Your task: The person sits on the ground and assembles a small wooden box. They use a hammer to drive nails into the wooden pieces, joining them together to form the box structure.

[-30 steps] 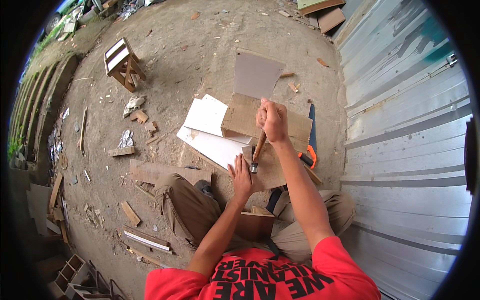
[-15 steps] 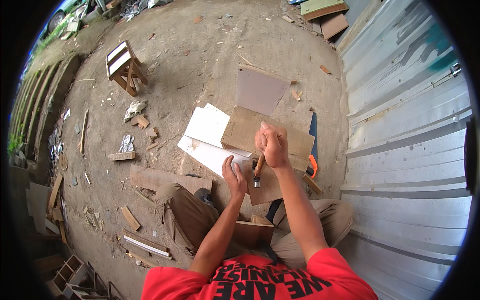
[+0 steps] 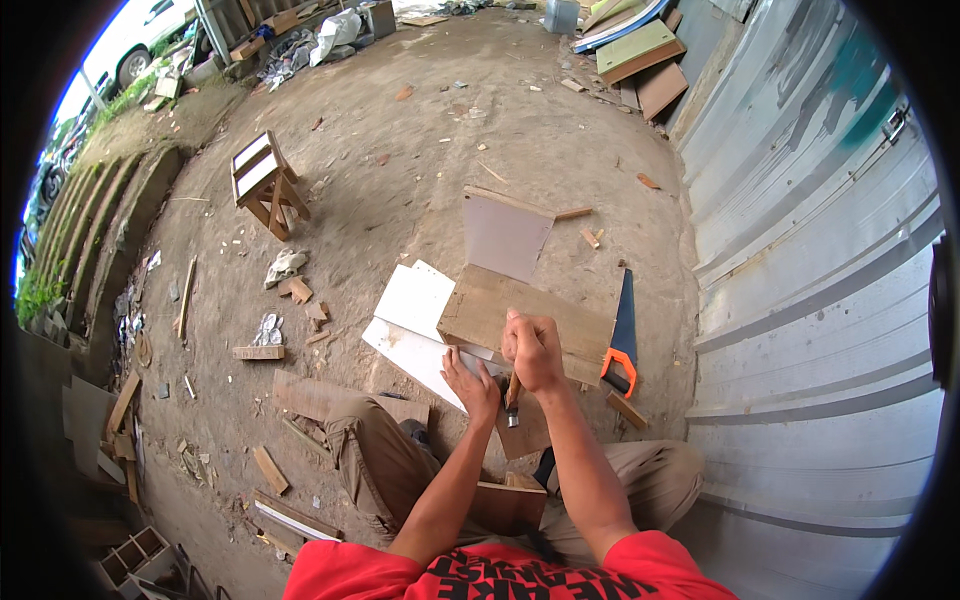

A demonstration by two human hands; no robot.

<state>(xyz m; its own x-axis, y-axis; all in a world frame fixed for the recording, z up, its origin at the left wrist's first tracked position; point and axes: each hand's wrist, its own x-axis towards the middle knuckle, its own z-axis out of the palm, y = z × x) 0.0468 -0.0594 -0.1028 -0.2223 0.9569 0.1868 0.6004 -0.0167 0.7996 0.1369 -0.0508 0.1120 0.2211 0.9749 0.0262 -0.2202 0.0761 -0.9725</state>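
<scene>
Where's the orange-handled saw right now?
In the head view, the orange-handled saw lies on the ground to the person's right, between the brown board and the ribbed metal wall.

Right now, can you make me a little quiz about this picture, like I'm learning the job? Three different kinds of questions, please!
1. Which hand is holding the hammer?

2. True or false: the orange-handled saw lies on the ground, in nobody's grip.

3. Pick one. From where the camera looks, the small wooden stool stands:
A) ahead and to the right
B) ahead and to the left
C) between the two hands

Key:
1. The right hand; its fist is closed around the handle.
2. True.
3. B.
</scene>
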